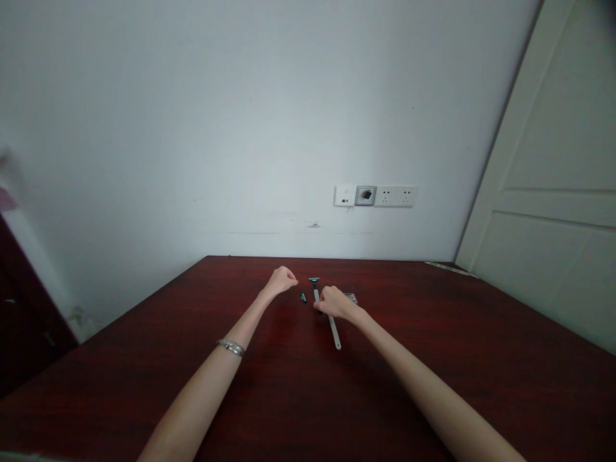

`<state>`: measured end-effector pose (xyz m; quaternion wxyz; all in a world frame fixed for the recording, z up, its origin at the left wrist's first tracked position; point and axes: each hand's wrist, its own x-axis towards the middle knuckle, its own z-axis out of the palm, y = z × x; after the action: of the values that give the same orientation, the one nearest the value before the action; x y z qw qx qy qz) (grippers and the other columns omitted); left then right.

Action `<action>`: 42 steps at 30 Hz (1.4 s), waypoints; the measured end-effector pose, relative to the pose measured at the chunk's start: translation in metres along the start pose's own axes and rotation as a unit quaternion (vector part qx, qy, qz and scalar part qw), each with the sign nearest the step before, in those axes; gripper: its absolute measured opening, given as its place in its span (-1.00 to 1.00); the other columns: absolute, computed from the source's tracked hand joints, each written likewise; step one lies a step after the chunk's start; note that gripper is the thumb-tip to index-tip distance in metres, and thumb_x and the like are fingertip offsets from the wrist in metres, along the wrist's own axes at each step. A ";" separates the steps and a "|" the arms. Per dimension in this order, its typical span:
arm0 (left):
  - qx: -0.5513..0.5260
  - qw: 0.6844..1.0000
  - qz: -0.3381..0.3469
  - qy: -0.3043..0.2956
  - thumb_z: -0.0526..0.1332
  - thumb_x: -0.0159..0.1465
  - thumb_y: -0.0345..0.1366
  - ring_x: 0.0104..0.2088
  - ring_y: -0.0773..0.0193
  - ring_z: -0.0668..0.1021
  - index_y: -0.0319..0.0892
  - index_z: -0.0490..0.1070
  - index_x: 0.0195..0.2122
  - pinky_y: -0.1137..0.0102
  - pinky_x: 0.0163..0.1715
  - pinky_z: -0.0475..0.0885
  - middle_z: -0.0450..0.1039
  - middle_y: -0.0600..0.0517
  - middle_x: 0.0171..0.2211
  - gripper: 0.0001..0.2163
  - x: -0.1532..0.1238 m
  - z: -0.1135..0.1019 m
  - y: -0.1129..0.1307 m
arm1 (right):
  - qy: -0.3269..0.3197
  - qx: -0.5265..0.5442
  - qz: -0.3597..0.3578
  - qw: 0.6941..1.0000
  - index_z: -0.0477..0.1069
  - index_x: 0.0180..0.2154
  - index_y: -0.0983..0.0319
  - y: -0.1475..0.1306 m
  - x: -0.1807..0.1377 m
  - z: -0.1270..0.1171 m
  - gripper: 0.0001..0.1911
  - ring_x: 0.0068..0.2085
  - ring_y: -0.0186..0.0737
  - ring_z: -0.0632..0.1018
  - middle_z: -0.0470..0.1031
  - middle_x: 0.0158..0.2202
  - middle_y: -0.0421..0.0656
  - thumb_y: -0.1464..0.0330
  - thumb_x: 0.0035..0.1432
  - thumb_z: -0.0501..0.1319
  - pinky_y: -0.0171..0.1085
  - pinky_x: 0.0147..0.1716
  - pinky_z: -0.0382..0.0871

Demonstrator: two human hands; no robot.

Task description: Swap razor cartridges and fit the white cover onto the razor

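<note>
My right hand [333, 301] is closed, its fingertips on the grey handle of a razor [316, 294]. The razor's teal and dark head points toward the wall. From under the same hand a long pale grey handle [335, 333] with a hole at its end sticks out toward me; its far end is hidden. My left hand [282, 280] hovers to the left, thumb and fingers pinched together. Whatever is in that pinch, if anything, is too small to make out. Between the hands lies a small dark and teal piece [303, 298], resembling a razor cartridge.
Behind my right hand, a small clear or silvery item [351, 298] is partly covered. The dark red wooden table [269, 398] reaches back to a white wall [269, 128] with sockets [394, 196]. A pale panelled door [553, 212] stands at the right.
</note>
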<state>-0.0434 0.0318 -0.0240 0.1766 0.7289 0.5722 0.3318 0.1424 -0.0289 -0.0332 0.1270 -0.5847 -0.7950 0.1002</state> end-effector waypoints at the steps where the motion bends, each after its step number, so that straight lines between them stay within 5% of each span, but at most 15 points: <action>1: -0.002 1.000 -0.003 -0.001 0.26 -0.10 -0.38 -0.45 0.20 0.52 -0.20 0.51 -0.65 0.40 -0.37 0.33 0.51 -0.05 -0.55 -0.94 0.001 0.000 -0.004 | -0.007 -0.003 0.002 1.000 0.51 -0.36 0.32 -0.002 0.000 0.002 -0.70 -0.27 -0.04 0.56 0.55 -0.30 0.10 0.23 -0.02 0.15 -0.33 -0.41 0.28; 11: -0.003 0.999 -0.047 -0.011 0.28 -0.12 -0.37 -0.47 0.23 0.50 -0.20 0.51 -0.66 0.41 -0.36 0.35 0.48 -0.01 -0.60 -0.96 0.006 -0.005 -0.018 | -0.025 -0.029 0.015 0.999 0.48 -0.25 0.37 -0.002 -0.003 0.011 -0.62 -0.18 0.07 0.54 0.49 -0.17 0.19 0.23 -0.05 0.15 -0.25 -0.34 0.35; 20: -0.064 0.993 -0.086 -0.056 0.30 -0.20 -0.34 -0.63 0.38 0.37 -0.22 0.51 -0.64 0.50 -0.60 0.30 0.37 0.06 -0.72 -0.92 0.007 -0.016 -0.023 | -0.031 -0.027 0.022 0.999 0.48 -0.27 0.34 0.002 0.001 0.015 -0.57 -0.23 0.02 0.55 0.52 -0.23 0.13 0.16 -0.15 0.24 -0.30 -0.42 0.34; 27: -0.042 0.990 -0.039 -0.127 0.35 -0.23 -0.26 -0.61 0.35 0.39 -0.21 0.52 -0.59 0.50 -0.63 0.26 0.43 0.04 -0.65 -0.83 0.006 -0.017 -0.031 | -0.021 -0.020 0.006 1.000 0.49 -0.37 0.31 0.002 0.000 0.017 -0.64 -0.29 -0.03 0.56 0.54 -0.31 0.07 0.16 -0.15 0.25 -0.32 -0.47 0.30; 37: 0.023 0.986 0.114 -0.121 0.37 -0.20 -0.10 -0.41 0.23 0.50 -0.18 0.53 -0.44 0.48 -0.44 0.28 0.52 -0.01 -0.45 -0.68 -0.005 0.006 -0.019 | 0.068 0.047 -0.010 0.996 0.45 -0.59 0.30 0.015 0.004 -0.015 -0.69 -0.48 -0.28 0.47 0.46 -0.57 -0.09 0.24 0.02 0.13 -0.39 -0.51 0.16; 42: 0.039 0.984 0.122 -0.125 0.36 -0.19 -0.12 -0.46 0.24 0.48 -0.18 0.52 -0.49 0.48 -0.46 0.26 0.49 0.02 -0.52 -0.72 -0.007 0.018 -0.019 | 0.088 0.073 -0.025 0.993 0.46 -0.60 0.30 0.028 0.006 -0.023 -0.70 -0.52 -0.33 0.43 0.43 -0.62 -0.15 0.28 0.03 0.11 -0.41 -0.52 0.15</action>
<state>-0.0450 0.0324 -0.0510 0.1771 0.8352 0.4650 0.2344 0.1735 -0.0144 -0.0194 0.2417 -0.5600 -0.7858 0.1026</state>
